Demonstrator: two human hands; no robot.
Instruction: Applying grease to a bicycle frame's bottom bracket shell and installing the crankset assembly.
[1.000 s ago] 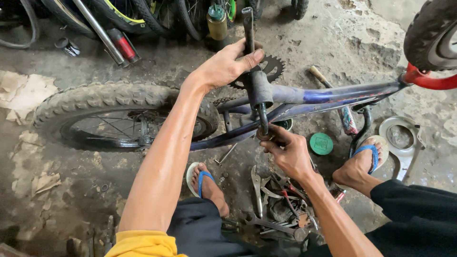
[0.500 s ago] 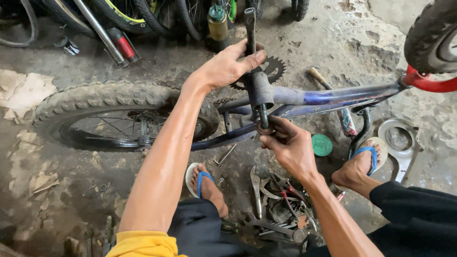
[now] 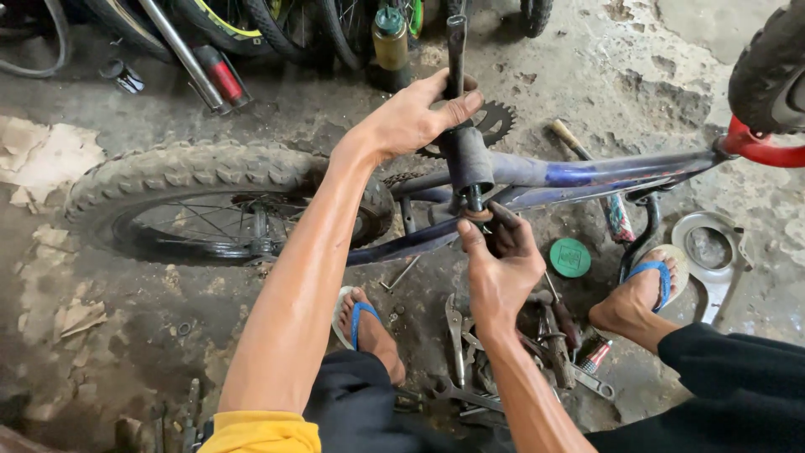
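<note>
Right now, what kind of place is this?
Probably a bicycle repair workshop. A bike frame lies on the dirty concrete floor, loose tools are scattered around, and more tyres stand behind.

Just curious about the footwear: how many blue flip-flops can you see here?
2: one flip-flop below the knobby tyre, another flip-flop right of the green lid.

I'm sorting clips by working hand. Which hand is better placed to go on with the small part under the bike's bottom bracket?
Probably the right hand: its fingertips already pinch the small part at the lower end of the bottom bracket shell. The left hand grips the crank arm above the shell, steadying it.
</note>
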